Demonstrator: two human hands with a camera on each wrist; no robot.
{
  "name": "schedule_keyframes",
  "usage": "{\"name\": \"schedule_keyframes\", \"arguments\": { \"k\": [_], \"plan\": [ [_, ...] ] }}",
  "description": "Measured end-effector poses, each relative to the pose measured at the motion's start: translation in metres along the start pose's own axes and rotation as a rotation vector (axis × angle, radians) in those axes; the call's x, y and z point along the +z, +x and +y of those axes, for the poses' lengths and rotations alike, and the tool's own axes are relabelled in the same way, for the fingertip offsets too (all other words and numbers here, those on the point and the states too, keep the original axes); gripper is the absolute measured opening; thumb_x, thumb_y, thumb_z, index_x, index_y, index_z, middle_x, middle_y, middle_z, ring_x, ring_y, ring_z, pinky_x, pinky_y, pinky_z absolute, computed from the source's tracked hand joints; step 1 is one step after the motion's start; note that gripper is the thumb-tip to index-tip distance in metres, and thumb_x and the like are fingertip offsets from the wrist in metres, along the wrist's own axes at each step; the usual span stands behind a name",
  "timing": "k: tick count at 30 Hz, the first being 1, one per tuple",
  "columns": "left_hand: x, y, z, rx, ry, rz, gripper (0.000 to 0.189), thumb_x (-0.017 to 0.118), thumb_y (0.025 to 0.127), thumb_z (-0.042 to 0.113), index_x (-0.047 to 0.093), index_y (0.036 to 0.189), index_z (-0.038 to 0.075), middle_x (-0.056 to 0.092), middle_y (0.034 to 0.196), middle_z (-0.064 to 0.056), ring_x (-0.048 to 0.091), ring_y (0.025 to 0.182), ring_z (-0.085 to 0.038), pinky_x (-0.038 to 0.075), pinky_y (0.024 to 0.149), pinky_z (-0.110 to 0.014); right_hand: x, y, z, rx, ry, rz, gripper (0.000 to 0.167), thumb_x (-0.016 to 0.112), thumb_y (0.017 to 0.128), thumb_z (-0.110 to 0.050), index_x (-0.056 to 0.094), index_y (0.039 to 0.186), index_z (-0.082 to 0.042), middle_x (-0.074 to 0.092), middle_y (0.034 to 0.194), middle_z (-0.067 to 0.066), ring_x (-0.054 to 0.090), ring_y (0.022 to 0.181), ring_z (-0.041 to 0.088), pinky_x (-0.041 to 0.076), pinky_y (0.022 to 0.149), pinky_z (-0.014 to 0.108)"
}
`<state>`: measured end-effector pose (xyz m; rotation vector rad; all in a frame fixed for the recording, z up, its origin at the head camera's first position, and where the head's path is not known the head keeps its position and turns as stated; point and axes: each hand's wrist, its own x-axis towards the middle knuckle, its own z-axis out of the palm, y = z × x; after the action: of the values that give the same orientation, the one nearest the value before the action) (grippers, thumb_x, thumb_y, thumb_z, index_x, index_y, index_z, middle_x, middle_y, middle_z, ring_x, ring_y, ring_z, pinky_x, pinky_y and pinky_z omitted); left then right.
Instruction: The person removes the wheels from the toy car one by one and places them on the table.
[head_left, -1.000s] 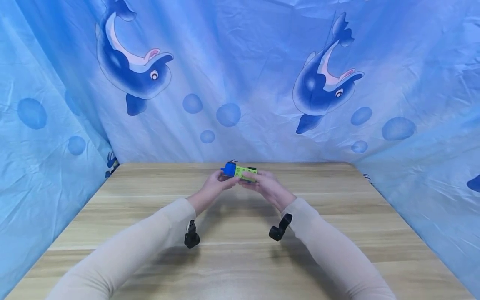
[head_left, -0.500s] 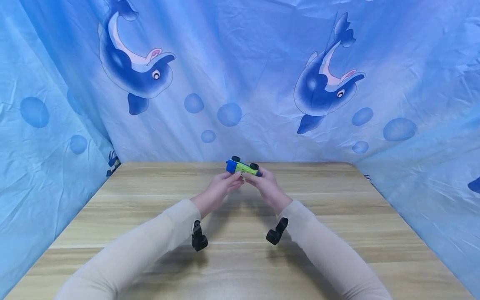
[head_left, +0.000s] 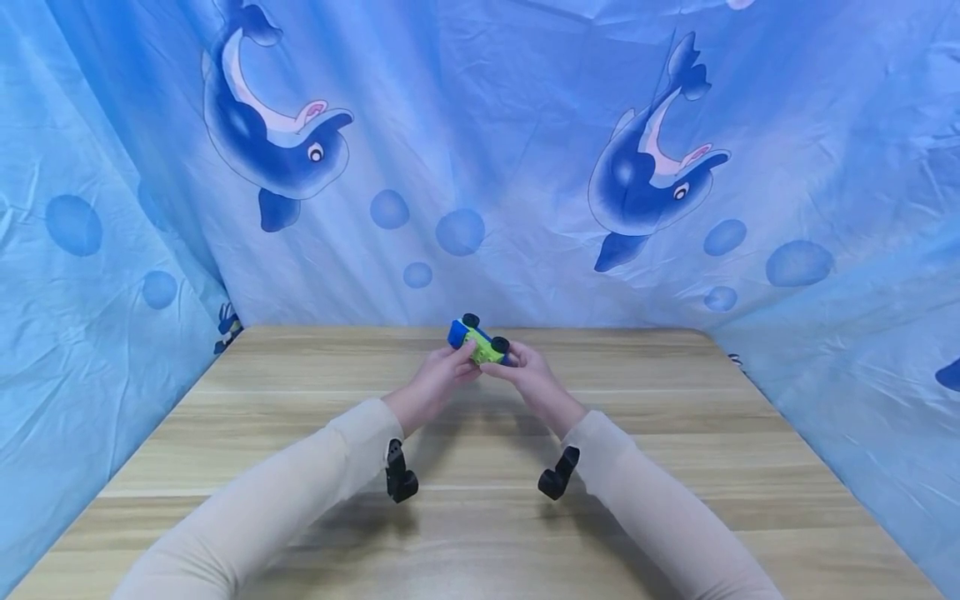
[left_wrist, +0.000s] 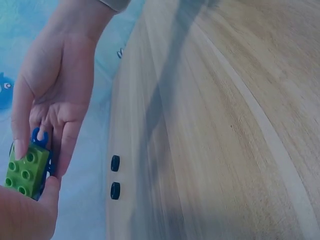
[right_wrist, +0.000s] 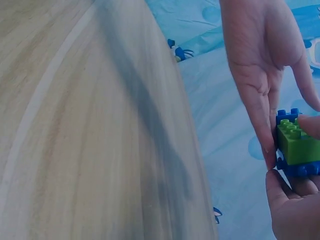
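A toy car of building blocks (head_left: 480, 343), with a studded green brick (left_wrist: 25, 172) on a blue base (right_wrist: 302, 169), is held up above the far part of the table. Two black wheels show on its far side in the head view. My left hand (head_left: 435, 382) grips its left part, the thumb over the green studs. At the other end my right hand (head_left: 531, 379) pinches it between thumb and fingers. A small blue hook (left_wrist: 40, 137) sticks out from one end of the base. The fingers hide much of the underside.
Two loose black wheels (left_wrist: 115, 163) lie near the table's far edge in the left wrist view. The wood-grained table (head_left: 480, 517) stretches beneath both arms. Behind it hangs a blue curtain (head_left: 510, 167) with dolphins. Each wrist carries a black camera mount (head_left: 402, 471).
The toy car has tilted in my hands, its right end now lower and nearer, and its far wheels have come into view. Both hands have shifted their grip slightly.
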<state>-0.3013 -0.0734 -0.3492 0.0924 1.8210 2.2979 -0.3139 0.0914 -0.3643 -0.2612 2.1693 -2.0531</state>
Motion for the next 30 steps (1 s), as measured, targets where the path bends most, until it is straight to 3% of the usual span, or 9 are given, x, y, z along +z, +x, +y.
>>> {"name": "schedule_keyframes", "arguments": {
  "k": [4,15,21,30],
  "plan": [
    [0.0,0.0,0.003,-0.013,-0.004,0.015,0.057,0.048,0.102,0.027,0.033,0.145,-0.008,0.043,0.147,-0.023,0.043,0.136,-0.03,0.036,0.112,-0.037,0.0,-0.003,0.001,-0.004,-0.035,-0.026,0.055,0.078,0.082,-0.023,0.056,0.132,-0.016,0.06,0.134,0.007,0.053,0.127,0.022,0.031,0.113,0.05],
    [-0.001,0.002,0.0,-0.033,0.043,0.074,0.056,0.051,0.101,0.027,0.037,0.143,-0.007,0.046,0.144,-0.023,0.045,0.134,-0.032,0.036,0.112,-0.038,0.006,-0.013,0.004,-0.082,-0.125,-0.064,0.057,0.076,0.084,-0.017,0.054,0.136,-0.013,0.054,0.141,0.009,0.053,0.128,0.027,0.042,0.106,0.043],
    [-0.004,0.001,-0.004,-0.034,0.111,0.094,0.056,0.056,0.099,0.029,0.042,0.14,-0.007,0.052,0.139,-0.021,0.051,0.13,-0.03,0.04,0.109,-0.037,0.006,-0.019,0.005,-0.056,-0.113,-0.084,0.057,0.076,0.084,-0.018,0.054,0.136,-0.014,0.051,0.144,0.009,0.049,0.132,0.03,0.04,0.108,0.044],
    [-0.007,-0.002,-0.004,-0.028,0.194,0.089,0.056,0.058,0.097,0.031,0.045,0.139,-0.003,0.055,0.137,-0.019,0.054,0.127,-0.029,0.039,0.109,-0.04,0.0,-0.022,0.004,-0.049,-0.076,-0.153,0.052,0.073,0.087,-0.02,0.055,0.136,-0.017,0.052,0.143,0.006,0.046,0.135,0.023,0.035,0.112,0.046]
  ]
}}
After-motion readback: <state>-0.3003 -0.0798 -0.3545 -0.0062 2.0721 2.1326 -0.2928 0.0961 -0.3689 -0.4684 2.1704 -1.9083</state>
